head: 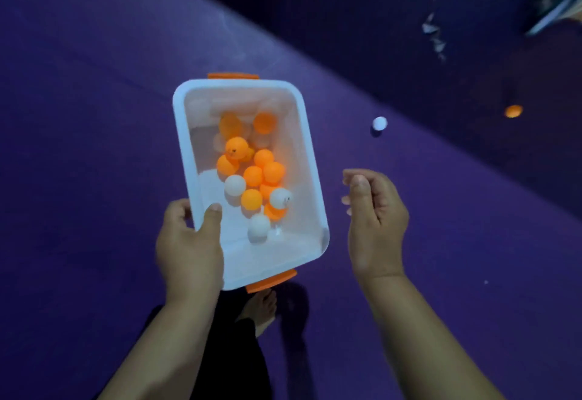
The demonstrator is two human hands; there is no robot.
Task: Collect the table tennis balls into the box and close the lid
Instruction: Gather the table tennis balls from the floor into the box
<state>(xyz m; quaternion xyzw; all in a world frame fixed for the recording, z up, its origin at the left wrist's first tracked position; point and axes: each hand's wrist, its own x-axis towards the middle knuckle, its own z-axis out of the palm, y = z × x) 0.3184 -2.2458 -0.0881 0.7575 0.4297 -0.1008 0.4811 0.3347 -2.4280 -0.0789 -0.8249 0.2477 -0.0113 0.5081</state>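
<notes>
Gripping the near left rim of the lidless white box (310, 160), the left hand (189, 242) had its thumb inside and its other fingers hidden beneath. Orange and white balls (252, 176) lay inside, the farthest blurred. The right hand (374, 220) hung beside it, fingers curled loosely, seemingly empty. A white ball (379, 123) and a dim orange ball (513, 111) sat beyond on the purple floor (94, 116).

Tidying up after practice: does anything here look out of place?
Yes. Two balls lie loose on the purple floor, outside the box: a white ball beyond the right hand, and an orange ball farther right.
</notes>
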